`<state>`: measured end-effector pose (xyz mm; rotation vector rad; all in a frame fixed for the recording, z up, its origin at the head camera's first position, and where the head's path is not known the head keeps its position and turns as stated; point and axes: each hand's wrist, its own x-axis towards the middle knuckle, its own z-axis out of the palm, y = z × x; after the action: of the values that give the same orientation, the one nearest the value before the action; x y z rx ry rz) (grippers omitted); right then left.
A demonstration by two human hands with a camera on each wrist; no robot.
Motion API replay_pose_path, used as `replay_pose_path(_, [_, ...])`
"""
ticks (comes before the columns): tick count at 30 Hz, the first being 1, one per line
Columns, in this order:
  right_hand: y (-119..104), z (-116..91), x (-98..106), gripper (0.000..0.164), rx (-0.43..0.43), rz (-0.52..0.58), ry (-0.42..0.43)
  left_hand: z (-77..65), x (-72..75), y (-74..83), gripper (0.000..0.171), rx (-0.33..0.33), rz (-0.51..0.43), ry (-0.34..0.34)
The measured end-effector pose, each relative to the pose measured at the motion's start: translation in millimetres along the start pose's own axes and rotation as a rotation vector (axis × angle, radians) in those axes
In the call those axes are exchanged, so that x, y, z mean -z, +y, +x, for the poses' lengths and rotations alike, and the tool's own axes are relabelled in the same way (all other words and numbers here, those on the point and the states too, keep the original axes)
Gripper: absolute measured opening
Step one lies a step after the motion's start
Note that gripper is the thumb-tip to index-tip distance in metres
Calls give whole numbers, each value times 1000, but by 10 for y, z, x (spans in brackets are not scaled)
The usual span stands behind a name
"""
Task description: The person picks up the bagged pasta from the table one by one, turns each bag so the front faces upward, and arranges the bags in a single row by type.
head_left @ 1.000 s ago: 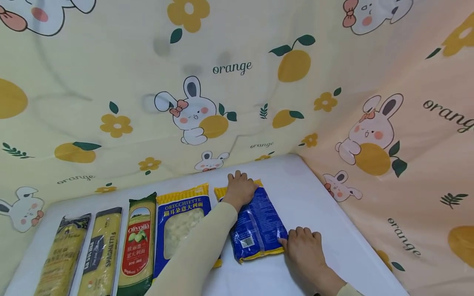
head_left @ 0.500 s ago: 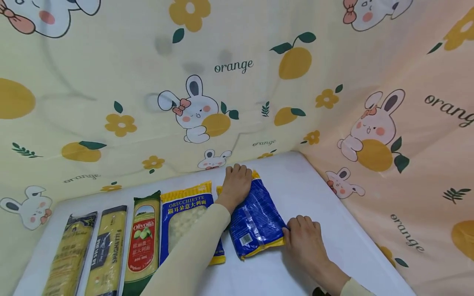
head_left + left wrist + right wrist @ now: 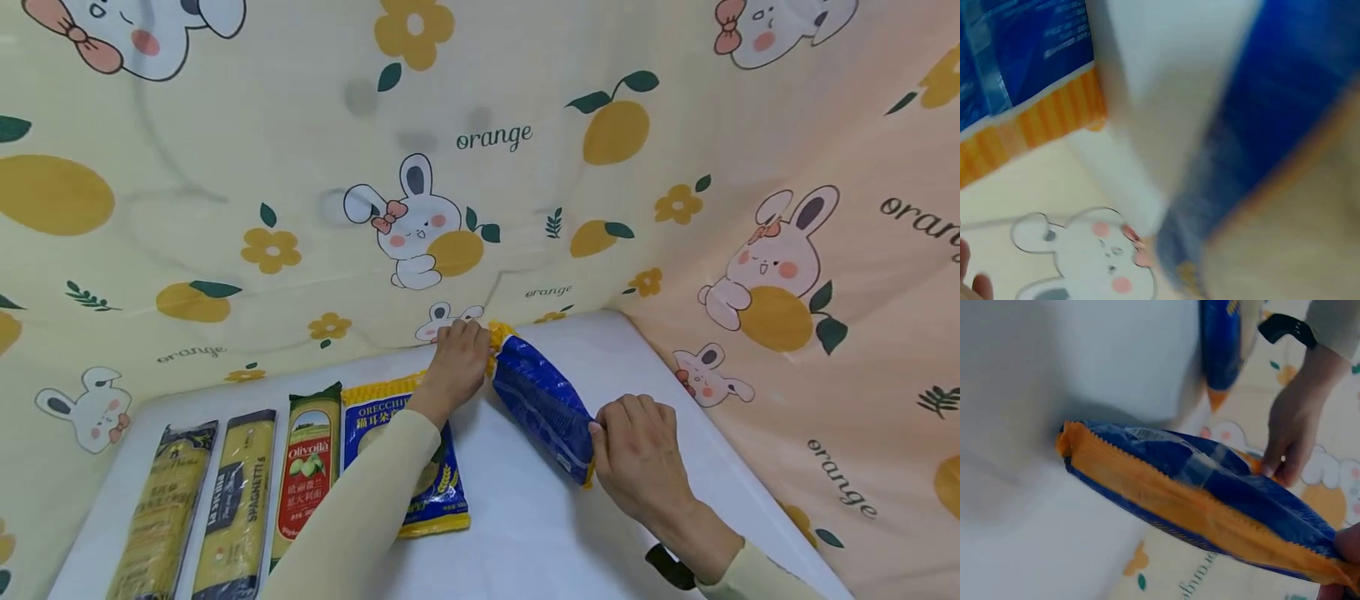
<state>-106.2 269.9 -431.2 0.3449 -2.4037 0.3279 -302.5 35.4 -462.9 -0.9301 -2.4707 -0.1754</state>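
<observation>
A blue pasta bag with yellow ends [image 3: 543,404] is tilted up on its side above the white table. My left hand [image 3: 456,362] pinches its far yellow end. At the near right corner, my right hand [image 3: 641,454] grips the bag's edge. The right wrist view has the bag's yellow end seal [image 3: 1166,494] turned to the camera, with the left hand [image 3: 1294,437] at its far edge. Partly behind my left forearm lies an orecchiette bag [image 3: 442,500], flat on the table.
Left of the orecchiette bag lie an Olivoilà spaghetti pack [image 3: 306,467], a La Sicilia spaghetti pack [image 3: 236,500] and another long pasta pack [image 3: 165,508], side by side. A rabbit-and-orange patterned cloth [image 3: 480,208] hangs behind and right of the white table [image 3: 517,550].
The blue bag, lying back side up before, has been lifted and turned onto its side between both hands. My left hand has moved slightly left, my right hand up. The head view has shifted a little.
</observation>
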Motion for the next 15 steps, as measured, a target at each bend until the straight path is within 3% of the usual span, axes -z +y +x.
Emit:
replay_pose_path(4, [-64,-22,-27,14,11,-12,-43,-84,75,-75,18,-14,9,-74])
replay_pose_path(8, [-97,-17,-48,14,3,-11,-68,-98,199,-127,21,17,12,-137])
replay_pose_path(11, [-124,-41,-28,14,6,-11,-74,-13,263,-87,32,92,5,-163])
replay_pose_path(15, [-184,-62,-35,13,53,16,-40,117,312,20,57,264,-27,-219])
